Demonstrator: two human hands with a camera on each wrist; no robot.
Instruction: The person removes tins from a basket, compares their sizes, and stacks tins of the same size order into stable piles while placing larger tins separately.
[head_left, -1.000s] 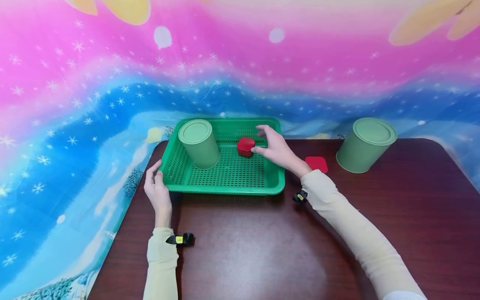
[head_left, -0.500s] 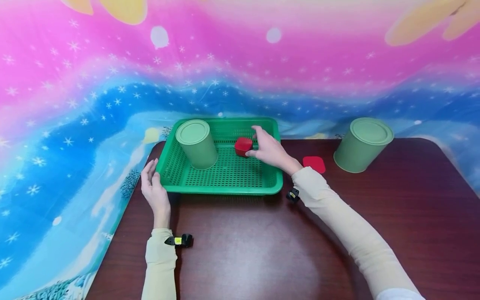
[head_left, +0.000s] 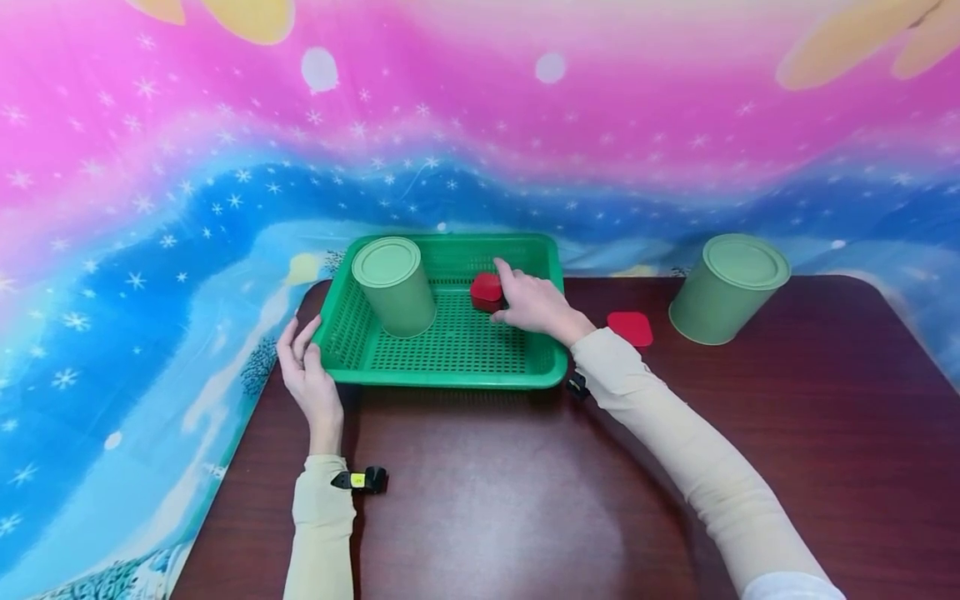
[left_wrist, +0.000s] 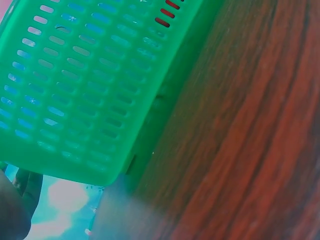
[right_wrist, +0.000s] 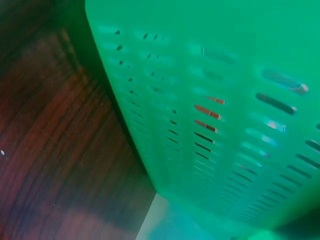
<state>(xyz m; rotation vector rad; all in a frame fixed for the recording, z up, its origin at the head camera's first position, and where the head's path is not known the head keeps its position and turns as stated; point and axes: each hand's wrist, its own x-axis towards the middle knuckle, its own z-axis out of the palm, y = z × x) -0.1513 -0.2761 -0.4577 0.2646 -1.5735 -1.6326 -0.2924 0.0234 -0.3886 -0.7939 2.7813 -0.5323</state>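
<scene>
A green basket [head_left: 450, 381] stands on the table with a red box [head_left: 486, 290] and a pale green can [head_left: 401, 292] inside, the can leaning a little. My right hand [head_left: 536, 308] reaches over the basket's right side, its thumb and index finger at the box's right end, pinching it; the other fingers are hidden. At the front left corner, my left hand [head_left: 311, 383] touches the basket with loosely bent fingers. The left wrist view shows the basket wall [left_wrist: 90, 170] and part of that hand [left_wrist: 17, 207]. Red shows through slots in the basket wall [right_wrist: 150, 125] in the right wrist view.
Right of the basket, a flat red square [head_left: 631, 328] lies on the brown table [head_left: 480, 483]. Farther right stands a second pale green can [head_left: 727, 292]. A pink and blue patterned cloth [head_left: 450, 142] hangs behind the table.
My right hand has moved left and slightly down, and its index finger and thumb have closed in on the red box. My left hand stays at the basket's corner, its fingers a little more spread.
</scene>
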